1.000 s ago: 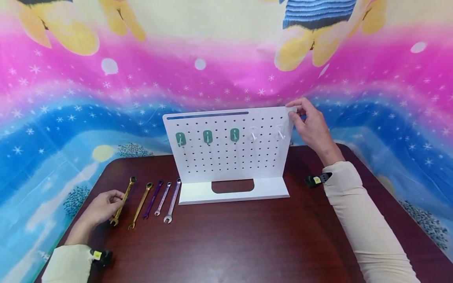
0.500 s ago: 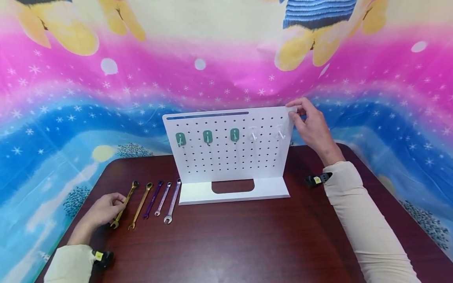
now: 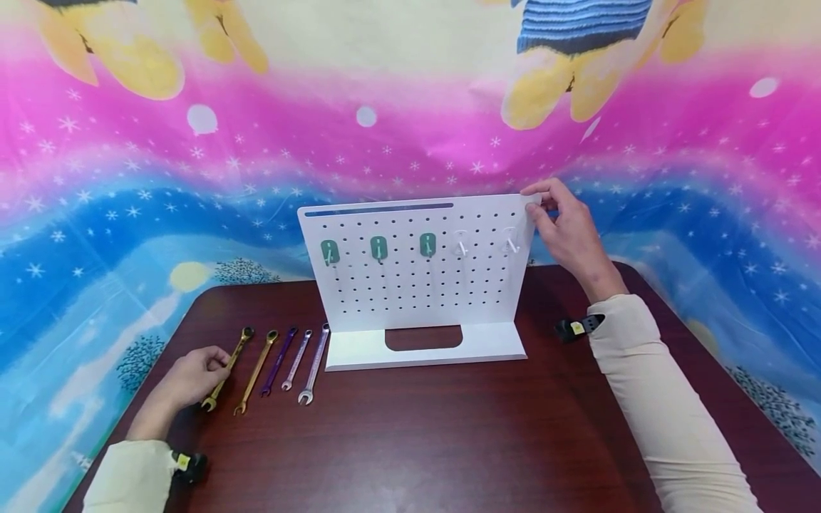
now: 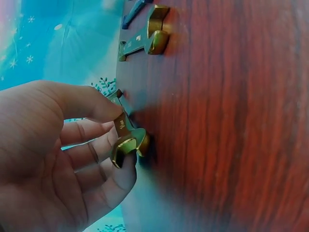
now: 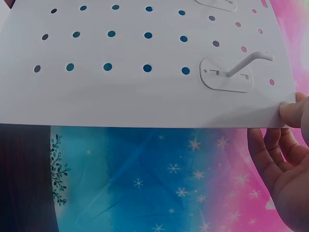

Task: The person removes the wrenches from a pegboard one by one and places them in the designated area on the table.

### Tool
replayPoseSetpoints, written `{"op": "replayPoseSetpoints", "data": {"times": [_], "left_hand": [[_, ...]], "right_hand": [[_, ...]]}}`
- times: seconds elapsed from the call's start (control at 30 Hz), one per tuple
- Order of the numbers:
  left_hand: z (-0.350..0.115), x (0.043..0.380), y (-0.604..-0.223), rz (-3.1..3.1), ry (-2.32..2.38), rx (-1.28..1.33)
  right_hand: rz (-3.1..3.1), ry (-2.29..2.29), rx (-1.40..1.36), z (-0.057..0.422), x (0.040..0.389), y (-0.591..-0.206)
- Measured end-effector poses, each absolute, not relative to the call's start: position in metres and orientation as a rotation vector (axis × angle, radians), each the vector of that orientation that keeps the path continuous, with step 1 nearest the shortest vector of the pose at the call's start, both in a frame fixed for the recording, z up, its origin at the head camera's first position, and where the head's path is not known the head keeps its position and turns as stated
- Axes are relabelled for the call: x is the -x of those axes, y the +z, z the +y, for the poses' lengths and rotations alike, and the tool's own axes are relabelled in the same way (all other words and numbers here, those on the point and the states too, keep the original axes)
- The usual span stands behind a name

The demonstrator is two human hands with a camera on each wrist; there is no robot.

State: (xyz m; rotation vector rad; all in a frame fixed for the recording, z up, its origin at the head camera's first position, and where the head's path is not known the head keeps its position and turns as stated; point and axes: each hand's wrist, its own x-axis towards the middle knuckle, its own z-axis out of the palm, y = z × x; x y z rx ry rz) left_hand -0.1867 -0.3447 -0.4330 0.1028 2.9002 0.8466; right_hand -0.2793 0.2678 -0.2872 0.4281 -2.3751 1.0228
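My left hand (image 3: 192, 377) pinches the leftmost gold combination wrench (image 3: 239, 348) between thumb and fingers. In the left wrist view that wrench's open end (image 4: 123, 145) points toward the camera, close to the table. To its right lie a second gold wrench (image 3: 258, 367), a purple wrench (image 3: 279, 363) and two silvery wrenches, one shorter (image 3: 297, 362) and one longer (image 3: 314, 367). At the top right corner of a white pegboard (image 3: 410, 319), my right hand (image 3: 571, 231) grips the edge, thumb in front and fingers behind.
Three green-backed hooks (image 3: 379, 248) and two white hooks (image 3: 462, 246) stick out from the board in a row, with nothing hanging on them. The board stands on its white base (image 3: 355, 349) on a dark reddish table (image 3: 417, 434). A printed backdrop (image 3: 410, 142) surrounds the table.
The pinched gold wrench has shifted slightly right and toward me with my left hand, then stayed nearly still. My right hand keeps its grip on the board. The view has shifted a little.
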Motion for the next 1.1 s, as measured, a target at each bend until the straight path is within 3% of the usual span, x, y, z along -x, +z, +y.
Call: {"op": "replayPoseSetpoints", "data": {"times": [0.8, 1.1], "left_hand": [[-0.334, 0.185, -0.426, 2.891, 0.766, -0.077], [-0.311, 0.187, -0.404, 3.054, 0.767, -0.298]], "right_hand": [[-2.374, 1.006, -0.449, 0.270, 0.279, -0.285], [-2.367, 1.010, -0.470, 0.271, 0.280, -0.285]]}}
